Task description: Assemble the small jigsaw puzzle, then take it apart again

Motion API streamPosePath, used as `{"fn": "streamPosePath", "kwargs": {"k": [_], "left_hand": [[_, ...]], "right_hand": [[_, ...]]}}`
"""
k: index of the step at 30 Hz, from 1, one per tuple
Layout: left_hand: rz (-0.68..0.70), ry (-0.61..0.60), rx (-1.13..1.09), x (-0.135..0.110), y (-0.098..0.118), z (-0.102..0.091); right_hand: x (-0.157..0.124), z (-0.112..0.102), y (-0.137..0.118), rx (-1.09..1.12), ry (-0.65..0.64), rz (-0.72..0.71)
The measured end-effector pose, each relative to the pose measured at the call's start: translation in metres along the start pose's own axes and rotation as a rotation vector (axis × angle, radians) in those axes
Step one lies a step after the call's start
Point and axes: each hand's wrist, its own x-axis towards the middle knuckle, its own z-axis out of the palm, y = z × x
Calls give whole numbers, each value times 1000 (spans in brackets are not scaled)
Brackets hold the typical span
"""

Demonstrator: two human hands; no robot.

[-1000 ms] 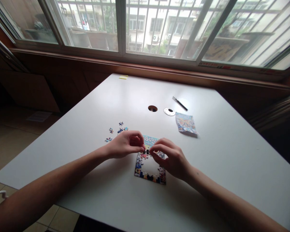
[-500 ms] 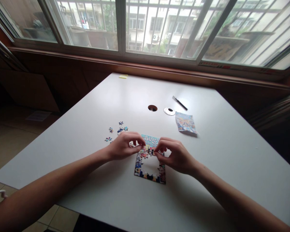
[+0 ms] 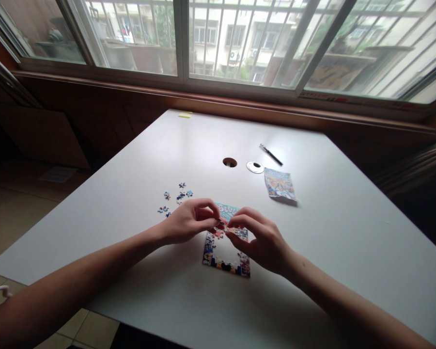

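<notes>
A jigsaw puzzle [image 3: 208, 252] lies in its frame on the white table, its border and upper part filled with colourful pieces and a white space in the middle. Over its upper left, my left hand [image 3: 191, 220] pinches a small puzzle piece [image 3: 221, 223] between thumb and fingertips. Facing it from the right, my right hand [image 3: 263, 237] has thumb and index finger apart, their tips close to that piece. Whether they touch it I cannot tell. Several loose puzzle pieces [image 3: 180, 197] are scattered just beyond my left hand.
On the white table [image 3: 131, 194], a printed plastic packet [image 3: 280, 185] lies at the right, near a round metal cover [image 3: 255, 167] and a black pen [image 3: 272, 154]. A cable hole [image 3: 230, 163] opens in the tabletop. A yellow slip [image 3: 185, 115] is at the far edge.
My hands have drawn closer together over the puzzle. The right thumb and index finger have parted, and a piece now shows at my left fingertips.
</notes>
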Motion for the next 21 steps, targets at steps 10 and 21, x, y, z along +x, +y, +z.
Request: {"fn": "streamPosePath", "kwargs": {"k": [10,21], "left_hand": [[-60,5,-171,-1,-1,1],[-59,-29,-157,0,-4,2]], "right_hand": [[-1,0,-2,-55,105,-42],[-1,1,-3,-78,131,-19]]}}
